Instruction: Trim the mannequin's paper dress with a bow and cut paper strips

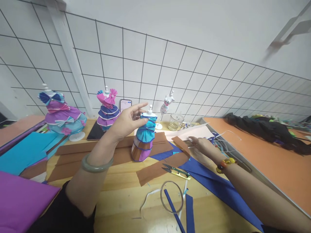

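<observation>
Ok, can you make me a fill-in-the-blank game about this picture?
1. Counting the one by the left hand, ____ little mannequins stand here.
2. The beaded bracelet is on the person's ____ wrist.
3. The big cloth in the picture's bottom-left corner is ____ in colour.

Missing words: four; right; purple.

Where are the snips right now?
In the head view, the snips lie slightly right of centre on the worktable, blades over a brown fabric strip, just above the thin ring in the picture.
</observation>
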### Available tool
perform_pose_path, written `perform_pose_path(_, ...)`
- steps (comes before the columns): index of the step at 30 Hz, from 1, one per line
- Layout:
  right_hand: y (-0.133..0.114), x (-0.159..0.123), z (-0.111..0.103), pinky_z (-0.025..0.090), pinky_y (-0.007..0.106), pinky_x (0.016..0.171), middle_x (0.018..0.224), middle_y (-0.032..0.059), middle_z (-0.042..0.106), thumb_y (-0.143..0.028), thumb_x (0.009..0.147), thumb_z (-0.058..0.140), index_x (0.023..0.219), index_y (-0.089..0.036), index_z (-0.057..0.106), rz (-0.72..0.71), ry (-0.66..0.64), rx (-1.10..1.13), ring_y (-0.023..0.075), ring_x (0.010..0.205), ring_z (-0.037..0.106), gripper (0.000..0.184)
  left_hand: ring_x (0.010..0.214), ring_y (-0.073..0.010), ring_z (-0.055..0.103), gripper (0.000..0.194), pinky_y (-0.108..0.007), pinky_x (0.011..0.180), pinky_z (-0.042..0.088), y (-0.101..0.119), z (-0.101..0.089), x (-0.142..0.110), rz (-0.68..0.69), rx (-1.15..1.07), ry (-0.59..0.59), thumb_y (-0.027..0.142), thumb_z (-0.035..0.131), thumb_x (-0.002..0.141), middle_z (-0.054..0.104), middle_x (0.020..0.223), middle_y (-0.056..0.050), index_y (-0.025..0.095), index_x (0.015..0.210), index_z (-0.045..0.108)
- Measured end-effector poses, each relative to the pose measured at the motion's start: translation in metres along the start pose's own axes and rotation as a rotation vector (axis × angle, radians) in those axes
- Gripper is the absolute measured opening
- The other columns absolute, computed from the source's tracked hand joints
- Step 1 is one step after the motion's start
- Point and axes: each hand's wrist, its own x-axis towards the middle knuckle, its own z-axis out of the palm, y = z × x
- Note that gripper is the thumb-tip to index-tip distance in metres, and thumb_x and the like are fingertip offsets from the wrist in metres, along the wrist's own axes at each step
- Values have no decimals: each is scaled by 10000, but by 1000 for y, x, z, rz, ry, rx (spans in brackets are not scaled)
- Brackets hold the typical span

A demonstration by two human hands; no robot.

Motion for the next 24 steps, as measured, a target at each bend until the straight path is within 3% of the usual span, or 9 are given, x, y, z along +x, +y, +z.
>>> perform_pose_path(7,-4,0,0,445,265,686,843,79,709,-164,790,484,993,-202,626,-10,-42,36,216,793,659,250,979,-178,560,634,-305,841,480,1,1,0,-4,2,5,208,645,694,614,1075,-80,171,1297,454)
perform_pose_path(11,2,3,2,446,250,679,858,67,709,-152,772,492,1035,-202,607,23,-31,74,199,785,658,291,958,-177,569,639,-297,816,487,2,1,0,-15,-5,8,209,654,687,614,1071,-88,161,1293,457)
perform_pose_path(16,22,2,0,458,246,631,810,56,704,-175,754,504,1110,-161,549,80,-6,135,176,720,649,359,959,-183,571,637,-292,799,488,3,1,0,-20,-5,8,226,654,689,612,1068,-91,158,1291,458)
perform_pose_path(24,57,-21,-9,483,261,621,813,57,712,-181,719,497,1021,-160,589,153,9,176,188,720,661,317,970,-192,565,668,-308,806,483,3,1,1,-24,-4,-1,251,674,671,608,1091,-98,166,1296,457)
